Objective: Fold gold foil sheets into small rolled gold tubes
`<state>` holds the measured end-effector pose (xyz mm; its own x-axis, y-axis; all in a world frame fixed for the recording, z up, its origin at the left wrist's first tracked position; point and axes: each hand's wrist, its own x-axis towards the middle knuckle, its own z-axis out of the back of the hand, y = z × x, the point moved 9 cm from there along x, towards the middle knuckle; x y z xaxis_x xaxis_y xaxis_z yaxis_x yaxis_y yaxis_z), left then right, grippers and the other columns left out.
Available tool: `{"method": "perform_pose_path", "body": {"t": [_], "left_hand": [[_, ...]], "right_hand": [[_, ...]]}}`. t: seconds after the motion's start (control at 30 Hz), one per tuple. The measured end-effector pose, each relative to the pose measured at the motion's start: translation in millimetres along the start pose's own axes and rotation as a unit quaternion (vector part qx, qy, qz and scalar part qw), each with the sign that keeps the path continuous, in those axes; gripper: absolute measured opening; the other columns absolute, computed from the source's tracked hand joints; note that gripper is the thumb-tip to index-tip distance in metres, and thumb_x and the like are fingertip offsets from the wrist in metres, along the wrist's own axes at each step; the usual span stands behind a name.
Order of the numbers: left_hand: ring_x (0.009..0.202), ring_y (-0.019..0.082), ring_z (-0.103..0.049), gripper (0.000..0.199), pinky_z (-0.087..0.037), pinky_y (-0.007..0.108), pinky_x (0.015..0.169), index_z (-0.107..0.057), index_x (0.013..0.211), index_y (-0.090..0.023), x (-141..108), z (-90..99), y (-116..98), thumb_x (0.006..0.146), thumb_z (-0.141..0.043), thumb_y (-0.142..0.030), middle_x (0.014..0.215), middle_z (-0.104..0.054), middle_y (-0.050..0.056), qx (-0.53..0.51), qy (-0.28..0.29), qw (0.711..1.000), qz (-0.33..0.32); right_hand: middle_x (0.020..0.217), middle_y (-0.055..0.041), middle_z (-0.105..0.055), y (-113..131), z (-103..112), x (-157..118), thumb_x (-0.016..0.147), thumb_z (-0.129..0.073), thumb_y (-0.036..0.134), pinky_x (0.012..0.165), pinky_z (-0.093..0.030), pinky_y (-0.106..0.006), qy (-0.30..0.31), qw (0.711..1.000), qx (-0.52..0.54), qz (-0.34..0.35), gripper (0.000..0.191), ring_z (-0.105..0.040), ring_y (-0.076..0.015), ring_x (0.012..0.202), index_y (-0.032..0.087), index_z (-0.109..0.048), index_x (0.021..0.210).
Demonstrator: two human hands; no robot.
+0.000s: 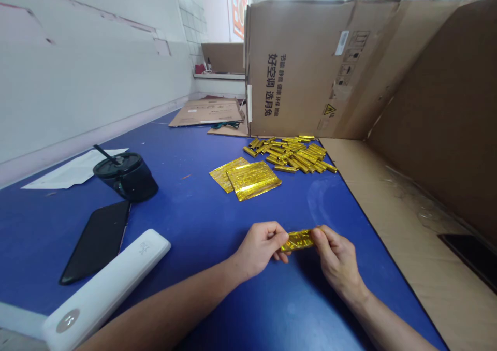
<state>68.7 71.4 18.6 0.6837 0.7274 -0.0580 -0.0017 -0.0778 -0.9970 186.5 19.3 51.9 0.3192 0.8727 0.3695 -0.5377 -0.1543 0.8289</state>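
Between my two hands a folded strip of gold foil [297, 240] is held just above the blue table. My left hand [262, 245] pinches its left end between thumb and fingers. At the right end, the thumb and curled fingers of my right hand [337, 252] grip the strip. Beyond the hands lie flat gold foil sheets [256, 179], overlapping each other. Farther back, a heap of small rolled gold foil pieces [298, 154] spreads near the table's right edge. The ends of the held strip are covered by my fingers.
On the left stand a dark mug [130, 177] with a stick in it, a black phone [97, 242], a long white device [111, 289] and white paper [73, 170]. A large cardboard box [303, 71] rises behind the foil heap. Flattened cardboard [209, 111] lies at the far end.
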Motion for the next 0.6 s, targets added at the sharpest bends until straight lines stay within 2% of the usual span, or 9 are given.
{"method": "perform_pose_path", "body": {"t": [0.13, 0.23, 0.33, 0.4, 0.5, 0.57, 0.6], "left_hand": [[0.037, 0.007, -0.048, 0.024, -0.032, 0.016, 0.038, -0.047, 0.064, -0.014, 0.6, 8.6, 2.2, 0.076, -0.048, -0.036, 0.051, -0.055, -0.001, 0.025, -0.046, 0.999, 0.012], [0.038, 0.007, -0.046, 0.020, -0.032, 0.017, 0.039, -0.047, 0.064, -0.015, 1.8, 18.1, -2.8, 0.076, -0.046, -0.031, 0.051, -0.052, -0.002, 0.093, -0.062, 0.994, 0.000], [0.048, 0.009, -0.048, 0.019, -0.035, 0.019, 0.048, -0.050, 0.064, -0.017, 0.6, 16.8, -19.8, 0.079, -0.044, -0.025, 0.055, -0.051, -0.003, 0.239, -0.028, 0.968, -0.071], [0.057, 0.011, -0.049, 0.019, -0.035, 0.020, 0.056, -0.053, 0.065, -0.018, -3.5, 8.4, -30.1, 0.080, -0.042, -0.023, 0.060, -0.053, -0.002, 0.332, 0.006, 0.934, -0.129], [0.063, 0.013, -0.050, 0.021, -0.035, 0.022, 0.061, -0.054, 0.068, -0.018, -9.3, -4.3, -34.4, 0.082, -0.038, -0.020, 0.065, -0.055, 0.000, 0.404, 0.051, 0.897, -0.173], [0.064, 0.013, -0.050, 0.021, -0.035, 0.022, 0.062, -0.053, 0.068, -0.018, -10.6, -8.3, -34.2, 0.082, -0.038, -0.020, 0.066, -0.055, 0.001, 0.408, 0.065, 0.893, -0.180], [0.064, 0.013, -0.050, 0.021, -0.035, 0.022, 0.062, -0.053, 0.066, -0.018, -10.0, -8.0, -33.7, 0.082, -0.039, -0.020, 0.065, -0.054, 0.000, 0.394, 0.064, 0.900, -0.176]], "right_hand": [[0.046, 0.0057, -0.034, -7.8, -6.3, 2.1, 0.081, -0.039, 0.044, 0.039, -0.024, -0.021, 0.035, 0.997, 0.038, -0.052, 0.040, -0.029, -0.0078, 0.042, 0.019, -0.038, 0.050], [0.047, 0.0055, -0.035, -13.2, -7.7, 6.4, 0.081, -0.037, 0.046, 0.040, -0.026, -0.020, 0.067, 0.992, 0.065, -0.084, 0.039, -0.031, -0.0084, 0.043, 0.019, -0.041, 0.053], [0.056, 0.0040, -0.044, -4.1, -8.8, 9.3, 0.079, -0.042, 0.044, 0.047, -0.034, -0.020, 0.106, 0.991, 0.057, -0.058, 0.029, -0.040, -0.0106, 0.051, 0.018, -0.052, 0.073], [0.061, 0.0033, -0.048, 4.9, -20.7, 4.6, 0.078, -0.045, 0.041, 0.049, -0.035, -0.020, 0.178, 0.983, 0.025, -0.035, 0.025, -0.043, -0.0113, 0.055, 0.019, -0.054, 0.083], [0.055, 0.0044, -0.046, 16.1, -42.0, -8.9, 0.082, -0.042, 0.036, 0.048, -0.032, -0.020, 0.278, 0.960, -0.037, 0.006, 0.024, -0.039, -0.0100, 0.050, 0.020, -0.054, 0.069], [0.050, 0.0055, -0.041, 20.2, -47.7, -13.1, 0.084, -0.038, 0.034, 0.046, -0.029, -0.019, 0.286, 0.956, -0.057, 0.026, 0.030, -0.035, -0.0089, 0.047, 0.019, -0.051, 0.061], [0.049, 0.0060, -0.039, 21.1, -48.0, -13.3, 0.084, -0.037, 0.034, 0.045, -0.028, -0.019, 0.276, 0.959, -0.058, 0.029, 0.032, -0.033, -0.0085, 0.046, 0.019, -0.049, 0.059]]}}
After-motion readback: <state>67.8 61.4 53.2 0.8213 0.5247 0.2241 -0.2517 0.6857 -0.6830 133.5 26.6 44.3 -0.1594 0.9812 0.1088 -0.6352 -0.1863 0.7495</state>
